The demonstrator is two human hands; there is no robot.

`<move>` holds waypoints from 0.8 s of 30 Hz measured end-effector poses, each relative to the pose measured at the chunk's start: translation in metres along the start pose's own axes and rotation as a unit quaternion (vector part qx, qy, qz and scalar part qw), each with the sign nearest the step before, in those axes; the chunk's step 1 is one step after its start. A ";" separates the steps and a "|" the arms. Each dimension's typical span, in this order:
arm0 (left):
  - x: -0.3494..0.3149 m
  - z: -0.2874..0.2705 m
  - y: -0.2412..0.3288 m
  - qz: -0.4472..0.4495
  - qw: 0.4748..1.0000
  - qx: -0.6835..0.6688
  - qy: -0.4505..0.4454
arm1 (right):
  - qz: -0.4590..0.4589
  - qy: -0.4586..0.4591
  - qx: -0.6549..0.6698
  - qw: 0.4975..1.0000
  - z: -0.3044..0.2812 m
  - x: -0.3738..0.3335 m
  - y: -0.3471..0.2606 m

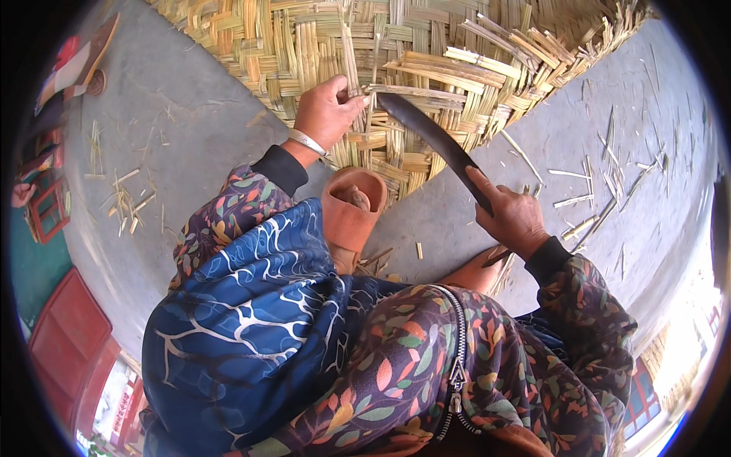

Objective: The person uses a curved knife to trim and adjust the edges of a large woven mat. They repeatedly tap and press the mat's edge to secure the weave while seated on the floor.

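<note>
A mat woven from flat, straw-coloured strips (263,49) lies on the floor, its corner pointing toward me. My left hand (326,114) is over the mat near that corner, thumb and fingers pinched on the end of a strip (349,57). In my right hand (512,218) is a long, dark, curved knife (432,135), held at its near end. Its blade slants up and left across the mat's right edge. The blade's far end lies beside my left fingertips; whether it touches the strip, I cannot tell.
My foot in an orange-brown slipper (352,225) rests against the mat's corner. Loose strip ends (438,72) stick up along the mat's right part. Cut scraps (582,179) litter the grey floor (205,114) on both sides. A red panel (70,339) stands at the far left.
</note>
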State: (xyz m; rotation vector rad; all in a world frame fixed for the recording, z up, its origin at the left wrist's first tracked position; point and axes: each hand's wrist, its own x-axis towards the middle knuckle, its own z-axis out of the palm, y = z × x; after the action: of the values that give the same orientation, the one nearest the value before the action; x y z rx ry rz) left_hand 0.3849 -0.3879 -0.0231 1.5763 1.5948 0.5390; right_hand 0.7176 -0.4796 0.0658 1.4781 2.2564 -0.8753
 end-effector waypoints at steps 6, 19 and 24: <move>0.017 0.000 -0.007 0.007 0.996 0.073 -0.057 | 0.044 0.059 -0.044 0.996 0.028 -0.002 0.013; 0.026 -0.012 -0.009 -0.089 0.974 -0.134 -0.158 | -0.123 0.163 0.024 0.979 0.030 0.058 -0.069; 0.029 -0.013 -0.007 -0.090 0.964 -0.170 -0.183 | -0.002 0.143 0.158 0.977 0.065 0.087 -0.114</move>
State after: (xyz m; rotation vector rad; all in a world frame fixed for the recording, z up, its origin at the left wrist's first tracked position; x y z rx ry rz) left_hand 0.3740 -0.3575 -0.0284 1.1788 1.2701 0.3715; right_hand 0.5729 -0.4905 0.0049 1.8425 2.4048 -1.1302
